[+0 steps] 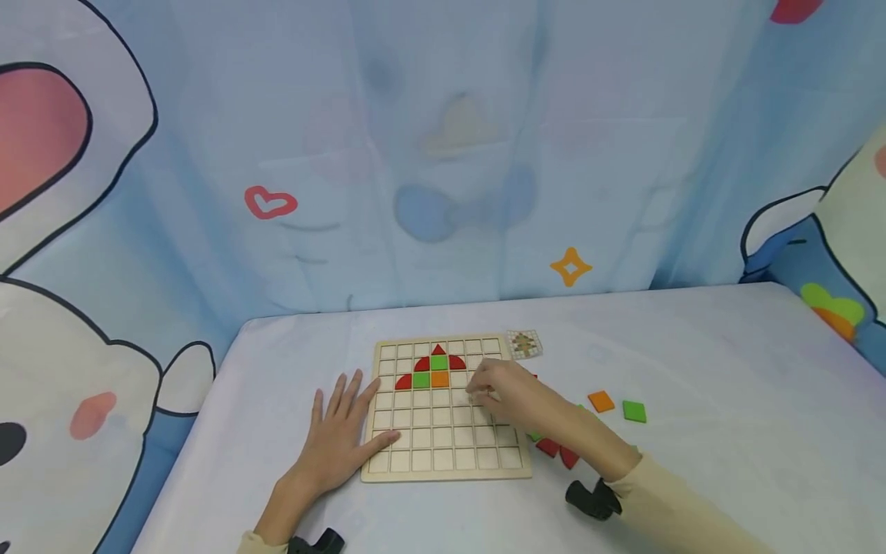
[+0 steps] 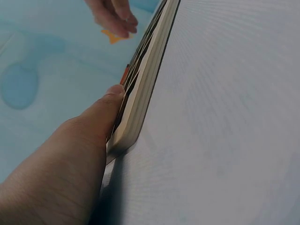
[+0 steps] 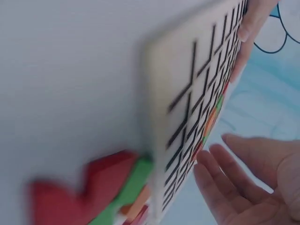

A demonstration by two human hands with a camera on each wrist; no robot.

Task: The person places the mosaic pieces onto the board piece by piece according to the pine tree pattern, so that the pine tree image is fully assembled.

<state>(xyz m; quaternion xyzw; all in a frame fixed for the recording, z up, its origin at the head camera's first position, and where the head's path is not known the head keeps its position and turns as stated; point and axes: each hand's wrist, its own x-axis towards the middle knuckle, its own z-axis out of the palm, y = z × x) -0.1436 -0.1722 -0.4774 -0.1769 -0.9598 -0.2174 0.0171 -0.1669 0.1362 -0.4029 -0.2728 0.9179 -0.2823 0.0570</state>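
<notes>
On the board (image 1: pixel 443 438), the orange square (image 1: pixel 440 378) lies left of the right hand (image 1: pixel 501 390) (the nearer), thumb and fingers apart; left hand (image 1: pixel 338 438) splayed.

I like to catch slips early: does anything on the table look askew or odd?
Nothing looks spilled or damaged. One lopsided spot: on the pale wooden grid board, the cell right of the orange square tile is bare, whereas a green square tile fills the one to its left. Perhaps simply unfinished.

Lower centre: beige board (image 1: pixel 443 460), square-gridded; red, green and orange tiles (image 1: pixel 440 378). White worktop (image 1: pixel 727 369); blue, cartoon-printed backdrop (image 1: pixel 443 77) above.
</notes>
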